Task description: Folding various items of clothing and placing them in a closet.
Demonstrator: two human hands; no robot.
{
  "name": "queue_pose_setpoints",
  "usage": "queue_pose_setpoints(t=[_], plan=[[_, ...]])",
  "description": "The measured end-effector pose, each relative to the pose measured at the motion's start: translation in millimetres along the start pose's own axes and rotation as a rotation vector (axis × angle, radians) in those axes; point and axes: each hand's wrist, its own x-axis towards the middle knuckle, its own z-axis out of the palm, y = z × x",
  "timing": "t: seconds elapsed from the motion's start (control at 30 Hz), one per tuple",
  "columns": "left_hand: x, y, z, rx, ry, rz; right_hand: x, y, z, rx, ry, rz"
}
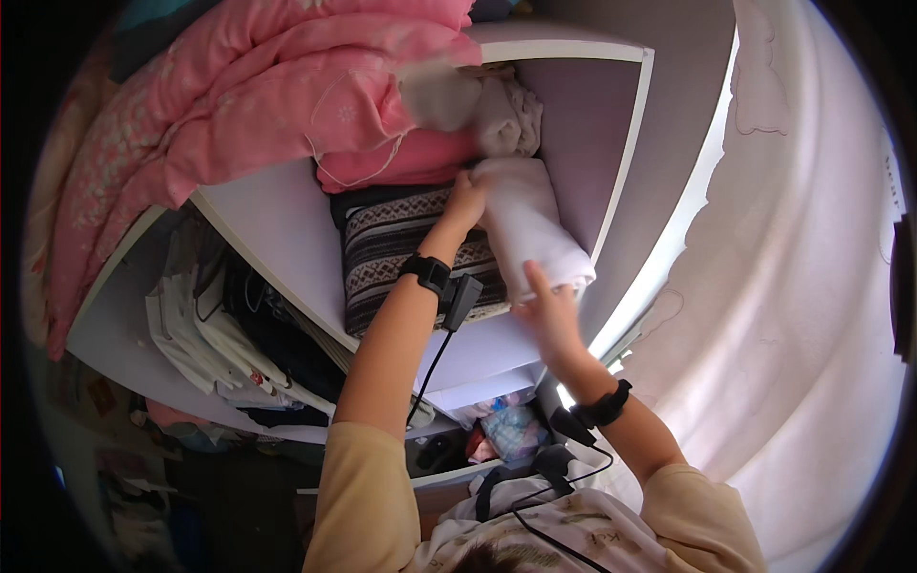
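A folded white cloth (530,224) lies on a stack of folded clothes inside a white shelf compartment (621,162). My left hand (466,201) presses against its far left end, fingers curled on the fabric. My right hand (549,310) supports its near end from below, fingers spread upward against it. Under the cloth sits a folded black-and-grey striped textile (392,253). Both wrists carry black bands with cables.
A pink quilt (258,95) is piled on the shelf above and to the left. Beige crumpled garments (497,110) lie behind the white cloth. The lower compartment holds hanging clothes (220,334). A white curtain (802,286) hangs at the right.
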Motion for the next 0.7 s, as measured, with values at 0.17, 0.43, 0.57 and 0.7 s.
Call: queue_pose_setpoints(t=[0.17,0.43,0.57,0.7], plan=[[-0.4,-37.5,-1.7,0.136,0.018,0.236,11.2,15.6,-10.9,-0.122,-0.029,0.077],[3.2,-53.0,-8.9,-0.007,-0.145,0.251,-4.0,22.0,-39.5,-0.274,-0.124,0.127],[-19.8,-24.4,-5.4,-0.108,-0.236,0.131,-5.7,22.2,-67.5,-0.330,-0.110,-0.205],[-13.1,-37.1,-14.7,-0.089,-0.235,0.160,-9.0,3.6,-60.0,-0.696,-0.050,-0.739]])
